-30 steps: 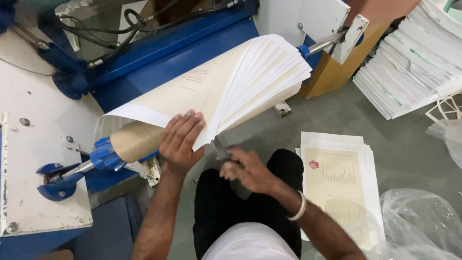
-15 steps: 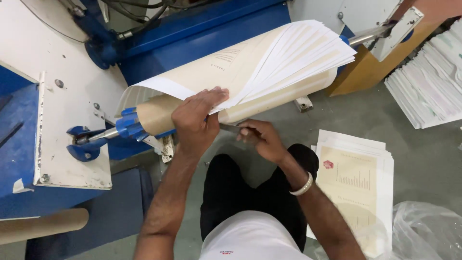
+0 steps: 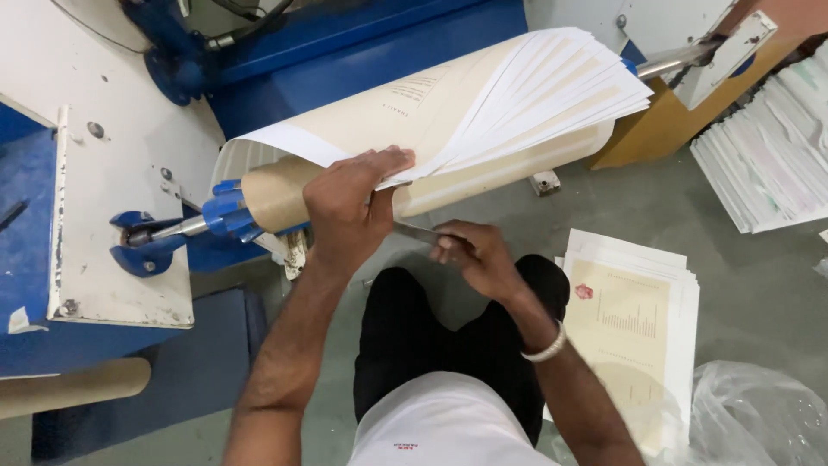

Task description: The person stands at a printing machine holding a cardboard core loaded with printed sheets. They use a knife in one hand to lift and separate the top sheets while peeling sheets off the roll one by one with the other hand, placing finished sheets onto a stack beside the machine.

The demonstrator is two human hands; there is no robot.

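Observation:
A thick roll of cream paper (image 3: pixel 483 112) sits on a cardboard core (image 3: pixel 272 194) held on a metal shaft with a blue hub (image 3: pixel 226 211). Its outer layers are slit and fan out loose toward the right. My left hand (image 3: pixel 349 211) presses on the roll near the core, fingers spread over the loose sheets. My right hand (image 3: pixel 470 255) is below the roll, closed on a thin metal blade (image 3: pixel 418 231) that points left under the paper.
The blue and white machine frame (image 3: pixel 112 173) stands at left and behind. A stack of printed cream sheets (image 3: pixel 634 319) lies on the floor at right. More paper stacks (image 3: pixel 768 164) are at far right, a plastic bag (image 3: pixel 759 423) at bottom right, a spare cardboard tube (image 3: pixel 73 388) at bottom left.
The view has shifted so the roll sits further right. My left hand stays on the roll; my right hand with the blade has stayed beneath it.

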